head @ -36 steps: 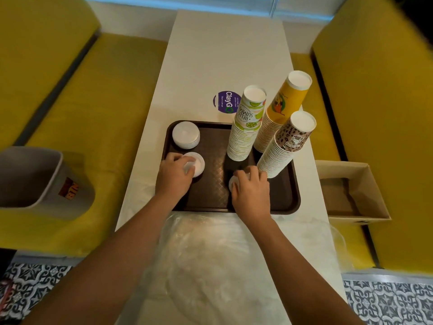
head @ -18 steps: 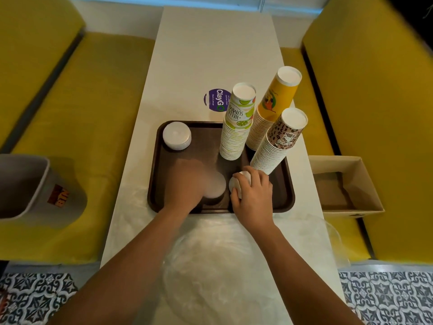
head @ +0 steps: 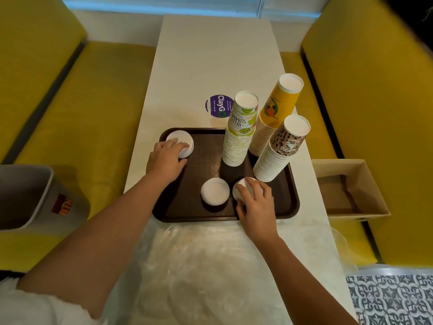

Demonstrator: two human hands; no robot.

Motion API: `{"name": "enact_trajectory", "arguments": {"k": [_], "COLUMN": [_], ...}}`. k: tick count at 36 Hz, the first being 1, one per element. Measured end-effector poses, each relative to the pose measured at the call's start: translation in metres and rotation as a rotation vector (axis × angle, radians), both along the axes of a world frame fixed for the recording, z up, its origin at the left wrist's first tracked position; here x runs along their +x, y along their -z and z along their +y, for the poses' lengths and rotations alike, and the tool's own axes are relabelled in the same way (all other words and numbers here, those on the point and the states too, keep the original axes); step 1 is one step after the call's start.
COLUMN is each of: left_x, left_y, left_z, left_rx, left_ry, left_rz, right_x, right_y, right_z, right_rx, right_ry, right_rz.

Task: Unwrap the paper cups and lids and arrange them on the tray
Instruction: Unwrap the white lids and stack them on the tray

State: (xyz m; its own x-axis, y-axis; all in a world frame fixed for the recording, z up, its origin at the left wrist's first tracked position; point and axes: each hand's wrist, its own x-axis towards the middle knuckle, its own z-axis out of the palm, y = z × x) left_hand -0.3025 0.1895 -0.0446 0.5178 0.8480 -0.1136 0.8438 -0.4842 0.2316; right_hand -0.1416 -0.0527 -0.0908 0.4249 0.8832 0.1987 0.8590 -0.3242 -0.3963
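- Reaching onto a brown tray (head: 187, 214) set across a white table (head: 210, 55), with both hands well apart from each other.
- Left hand (head: 166, 160) at the tray's far left corner, with fingers laid over the top of the far lid stack (head: 181, 138) and thumb curled against its side, gripping it.
- Right hand (head: 256, 202) on the near right part of the tray, with fingers curled over the near lid stack (head: 241, 187), clasping it.
- Sitting free between the two hands: the white middle lid stack (head: 215, 191), just beside the near lid stack with a thin dark gap between them.
- Standing bottoms-up on the tray's right half:
  - lime cup stack (head: 239, 137), nearest the middle of the tray
  - leopard cup stack (head: 281, 153), at the right rim just beyond the right hand
  - yellow cup stack (head: 276, 109), farthest back, its foot hidden behind the other two
- Lying loose and crumpled on the table, on the near side of the tray and reaching up to its near rim: clear plastic wrap (head: 210, 266).
- Stuck to the table just past the tray's far rim: a round purple sticker (head: 216, 106).
- Resting on the yellow bench (head: 93, 113) at left: a grey bin (head: 23, 195).
- Resting on the opposite seat at right: an open cardboard box (head: 346, 191).
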Motion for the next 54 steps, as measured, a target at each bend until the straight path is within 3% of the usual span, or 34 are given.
{"name": "enact_trajectory", "arguments": {"k": [14,24,28,32,41,49,54], "left_x": [-0.028,-0.041,-0.035,-0.022,-0.009,-0.014,-0.019], "left_y": [0.017,0.007,-0.001,0.003,0.017,0.009,0.004], "left_z": [-0.081,-0.118,-0.119,-0.121,-0.126,-0.129,-0.121], "left_rx": [0.131,0.147,0.225,0.108,0.016,0.077,0.107], "left_ry": [-0.02,-0.043,0.089,0.292,0.327,0.291,0.115], "left_rz": [-0.041,0.086,-0.046,-0.062,-0.007,-0.122,-0.223], "right_x": [0.01,0.016,0.015,0.014,0.016,0.014,0.026], "right_y": [0.002,0.002,0.0,0.0,0.0,-0.017,-0.044], "right_z": [-0.001,-0.008,-0.01,-0.012,-0.018,-0.02,-0.019], "right_rx": [0.012,-0.025,-0.037,-0.042,-0.012,0.168,0.352], "right_ry": [-0.048,-0.04,-0.046,-0.045,0.001,0.065,0.309], "right_rz": [0.029,0.04,0.041,0.041,-0.04,-0.061,0.201]}}
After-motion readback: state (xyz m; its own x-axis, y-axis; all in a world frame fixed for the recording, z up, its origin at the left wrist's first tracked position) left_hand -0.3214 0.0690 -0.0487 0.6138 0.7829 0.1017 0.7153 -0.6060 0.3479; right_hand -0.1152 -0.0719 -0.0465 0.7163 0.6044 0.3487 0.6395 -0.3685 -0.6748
